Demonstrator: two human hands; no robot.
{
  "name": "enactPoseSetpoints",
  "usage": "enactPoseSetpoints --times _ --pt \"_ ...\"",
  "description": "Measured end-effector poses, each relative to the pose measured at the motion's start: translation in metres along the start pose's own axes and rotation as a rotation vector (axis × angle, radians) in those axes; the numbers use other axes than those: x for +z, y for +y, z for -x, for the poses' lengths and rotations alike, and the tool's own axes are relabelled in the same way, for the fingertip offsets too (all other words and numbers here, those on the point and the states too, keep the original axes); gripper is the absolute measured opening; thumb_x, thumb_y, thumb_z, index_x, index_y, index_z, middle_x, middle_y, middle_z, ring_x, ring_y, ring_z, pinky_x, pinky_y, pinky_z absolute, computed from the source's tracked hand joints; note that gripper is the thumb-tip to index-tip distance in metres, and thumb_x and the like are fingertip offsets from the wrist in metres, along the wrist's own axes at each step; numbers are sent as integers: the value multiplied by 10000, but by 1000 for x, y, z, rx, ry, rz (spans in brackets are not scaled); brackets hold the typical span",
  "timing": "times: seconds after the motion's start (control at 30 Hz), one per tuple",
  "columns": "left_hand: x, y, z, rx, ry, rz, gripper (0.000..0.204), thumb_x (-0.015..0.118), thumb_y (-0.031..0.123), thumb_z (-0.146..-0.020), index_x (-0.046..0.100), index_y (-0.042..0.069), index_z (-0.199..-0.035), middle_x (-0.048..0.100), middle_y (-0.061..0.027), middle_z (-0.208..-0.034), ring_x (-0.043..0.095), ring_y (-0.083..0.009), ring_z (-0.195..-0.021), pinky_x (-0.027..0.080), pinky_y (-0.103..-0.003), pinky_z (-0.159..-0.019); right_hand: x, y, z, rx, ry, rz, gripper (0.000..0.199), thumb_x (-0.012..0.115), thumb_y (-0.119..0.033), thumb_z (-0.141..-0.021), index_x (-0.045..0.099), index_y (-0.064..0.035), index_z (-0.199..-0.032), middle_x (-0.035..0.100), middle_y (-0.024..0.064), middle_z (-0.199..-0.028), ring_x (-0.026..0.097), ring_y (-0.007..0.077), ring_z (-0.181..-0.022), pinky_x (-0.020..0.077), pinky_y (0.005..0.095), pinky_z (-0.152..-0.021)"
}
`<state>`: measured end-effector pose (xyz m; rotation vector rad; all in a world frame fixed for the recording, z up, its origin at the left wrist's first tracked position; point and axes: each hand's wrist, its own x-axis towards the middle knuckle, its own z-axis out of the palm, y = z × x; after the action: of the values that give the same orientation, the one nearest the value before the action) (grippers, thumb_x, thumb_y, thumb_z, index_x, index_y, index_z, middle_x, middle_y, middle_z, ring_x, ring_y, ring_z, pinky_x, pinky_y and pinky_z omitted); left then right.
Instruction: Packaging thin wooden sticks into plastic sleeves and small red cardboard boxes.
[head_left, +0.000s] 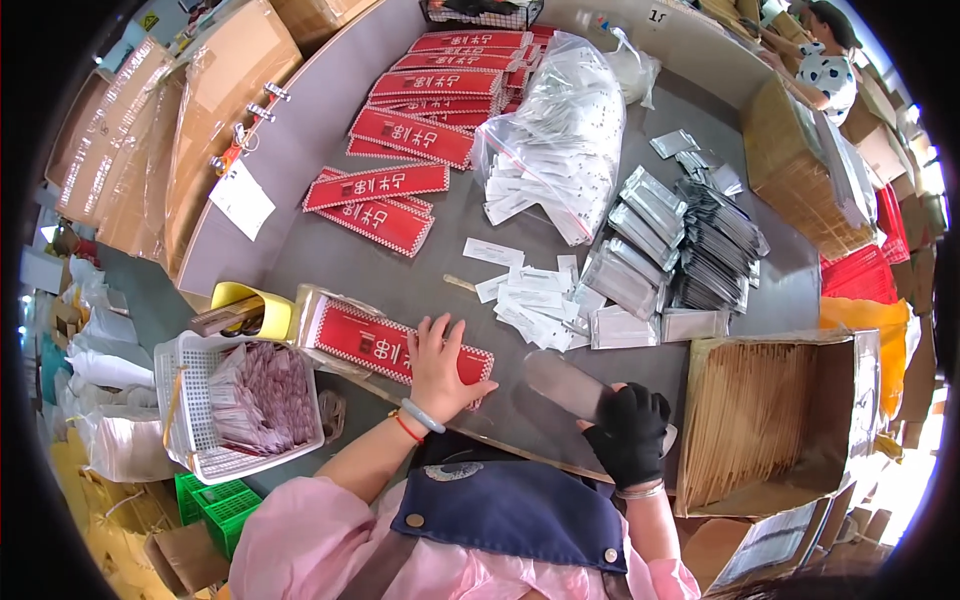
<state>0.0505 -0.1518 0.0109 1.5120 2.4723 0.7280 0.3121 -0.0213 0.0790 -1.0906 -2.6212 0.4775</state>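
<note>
My left hand (442,362) lies with fingers spread on the right end of a red printed sleeve (360,338) with a checkered border. That sleeve rests in a shallow cardboard holder (308,318) at the table's near edge. My right hand (630,432), in a black fingerless glove, grips a flat greyish strip-shaped packet (562,384), blurred by motion, just above the tabletop. Beyond the hands lies a loose pile of small white packets (540,305). To its right are several silver foil pouches (625,280) and a row of dark-edged pouches (712,245).
Red sleeves (415,135) are stacked at the back, beside a clear bag of white packets (560,140). A white basket (185,400) of pinkish packets and a yellow container (275,315) stand left. An open cardboard box (770,420) stands right. A co-worker (828,65) is at far right.
</note>
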Motion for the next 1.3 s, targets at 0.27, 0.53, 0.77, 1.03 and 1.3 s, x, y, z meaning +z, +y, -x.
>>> enactPoseSetpoints --times 0.27,0.53,0.77,1.03,1.3 --pt "0 -11 6 24 29 125 1002 914 397 -520 486 14 -1341 393 -182 -1410 319 -440 -1319 237 -555 -1103 17 -18 -6 -102 -179 33 587 779 -399 -682 542 -67 -1104 567 114 -1027 538 318 -983 355 474 -921" --pt "-4 1 -7 9 -121 72 955 888 390 -589 473 24 -1368 352 -201 -1468 299 -430 -1363 203 -607 -1102 84 -44 -28 -194 -132 -130 667 789 -451 -680 550 -58 -1163 570 140 -1116 528 332 -1056 357 484 -939" --pt "9 12 -81 503 22 -58 209 779 165 -713 721 175 -914 642 24 -1011 560 -219 -1026 371 -427 -910 11 16 2 91 156 -120 406 809 -200 -711 647 -68 -1059 628 138 -1071 582 344 -1032 460 437 -898" --pt "9 38 -123 384 -14 159 65 739 85 -711 692 128 -723 654 -21 -754 622 -248 -793 424 -395 -765 -28 162 137 845 443 124 329 725 -166 -790 636 -7 -1064 645 139 -990 616 301 -921 488 373 -844" --pt "122 178 -129 575 10 547 99 679 46 -753 608 28 -820 628 -103 -961 578 -347 -950 469 -444 -818 -31 149 107 877 153 196 177 514 -134 -771 589 -4 -864 605 243 -936 577 427 -958 471 487 -828"
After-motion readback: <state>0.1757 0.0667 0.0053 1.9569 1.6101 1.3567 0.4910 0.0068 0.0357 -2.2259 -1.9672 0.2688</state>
